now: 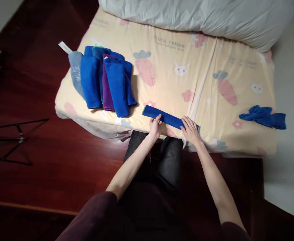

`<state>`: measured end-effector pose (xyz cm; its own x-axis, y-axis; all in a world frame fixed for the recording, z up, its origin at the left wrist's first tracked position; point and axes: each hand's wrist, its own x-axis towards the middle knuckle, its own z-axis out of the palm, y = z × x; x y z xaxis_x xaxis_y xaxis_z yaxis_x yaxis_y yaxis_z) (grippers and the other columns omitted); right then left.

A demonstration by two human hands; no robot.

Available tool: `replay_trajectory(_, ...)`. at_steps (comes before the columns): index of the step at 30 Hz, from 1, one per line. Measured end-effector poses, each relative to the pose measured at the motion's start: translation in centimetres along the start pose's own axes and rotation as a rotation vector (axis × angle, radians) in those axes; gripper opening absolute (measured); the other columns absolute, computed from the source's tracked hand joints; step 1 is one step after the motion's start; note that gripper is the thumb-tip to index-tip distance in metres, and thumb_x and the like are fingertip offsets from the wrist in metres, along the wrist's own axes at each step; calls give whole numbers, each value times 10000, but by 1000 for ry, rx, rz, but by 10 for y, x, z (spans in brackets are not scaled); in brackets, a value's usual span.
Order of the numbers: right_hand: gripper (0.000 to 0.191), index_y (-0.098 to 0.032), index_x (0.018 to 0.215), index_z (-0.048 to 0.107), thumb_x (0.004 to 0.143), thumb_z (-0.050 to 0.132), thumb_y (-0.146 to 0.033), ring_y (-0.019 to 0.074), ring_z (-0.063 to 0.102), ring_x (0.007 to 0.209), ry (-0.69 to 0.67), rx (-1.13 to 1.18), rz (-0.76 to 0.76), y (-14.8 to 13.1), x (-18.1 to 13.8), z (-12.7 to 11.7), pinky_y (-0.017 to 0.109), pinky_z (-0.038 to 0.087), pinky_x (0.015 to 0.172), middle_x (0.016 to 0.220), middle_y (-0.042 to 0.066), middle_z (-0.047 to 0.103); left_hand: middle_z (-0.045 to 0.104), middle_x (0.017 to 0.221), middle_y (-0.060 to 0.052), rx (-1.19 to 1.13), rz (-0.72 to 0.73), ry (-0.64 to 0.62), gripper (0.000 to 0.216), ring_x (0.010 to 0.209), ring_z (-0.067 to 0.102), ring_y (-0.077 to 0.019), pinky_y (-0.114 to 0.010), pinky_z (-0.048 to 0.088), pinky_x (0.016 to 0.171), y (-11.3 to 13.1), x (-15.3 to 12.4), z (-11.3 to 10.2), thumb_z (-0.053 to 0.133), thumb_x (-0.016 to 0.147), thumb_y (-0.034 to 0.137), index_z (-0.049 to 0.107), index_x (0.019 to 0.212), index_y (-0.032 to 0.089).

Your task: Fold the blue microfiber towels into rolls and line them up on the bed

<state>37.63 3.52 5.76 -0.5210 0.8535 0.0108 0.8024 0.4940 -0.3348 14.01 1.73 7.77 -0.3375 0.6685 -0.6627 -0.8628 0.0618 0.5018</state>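
Note:
A blue towel (169,117), folded into a long narrow strip, lies near the front edge of the bed (202,80). My left hand (155,126) rests on its left part, fingers curled onto the cloth. My right hand (190,130) presses flat on its right end, fingers stretched out. To the left a stack of folded towels (106,80) lies on the bed, several blue, one purple and one grey.
A crumpled blue towel (263,116) lies at the bed's right side. A pale duvet (199,16) is bunched along the far edge. A black metal stand (13,140) stands on the dark wooden floor to the left.

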Motion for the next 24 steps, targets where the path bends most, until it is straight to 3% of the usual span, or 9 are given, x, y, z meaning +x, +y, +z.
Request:
replay_trajectory(5, 544, -155, 1521, 497, 1042, 457, -410, 305, 374, 1556, 38, 43, -23, -4, 2, -5, 539, 303, 1276, 1627, 151, 474, 700, 872, 11, 4, 105, -62, 467, 822, 666, -145, -291, 534, 820, 1, 15, 24, 986, 596, 268, 642, 904, 197)
replay_trajectory(9, 594, -172, 1439, 535, 920, 650, -438, 348, 526, 1431, 61, 109, 24, -9, 15, -9, 563, 410, 1199, 1473, 188, 608, 694, 891, 2, 131, 166, -149, 455, 887, 672, -165, -303, 537, 880, 10, 22, 40, 974, 617, 299, 656, 925, 193)
replay_trajectory(12, 648, -199, 1397, 551, 821, 754, -416, 373, 632, 1288, 75, 159, 109, -22, 32, -17, 578, 490, 1113, 1345, 181, 680, 685, 886, -7, 225, 202, -286, 432, 903, 676, -181, -332, 550, 910, 24, 15, 54, 961, 638, 301, 643, 908, 188)
replay_trajectory(18, 666, -208, 1279, 600, 689, 842, -398, 346, 732, 1009, 92, 398, 282, -72, 72, -38, 481, 609, 855, 1087, 120, 759, 702, 955, -52, 413, 365, -551, 445, 968, 695, -245, -429, 569, 952, 84, -18, 86, 944, 668, 336, 639, 953, 183)
replay_trajectory(24, 551, -209, 994, 644, 590, 898, -484, 274, 689, 839, 244, 725, 251, -141, 113, -50, 421, 603, 741, 896, 44, 741, 675, 1054, -44, 623, 615, -665, 525, 1072, 689, -283, -502, 580, 985, 160, -32, 111, 933, 682, 293, 613, 1083, 186)
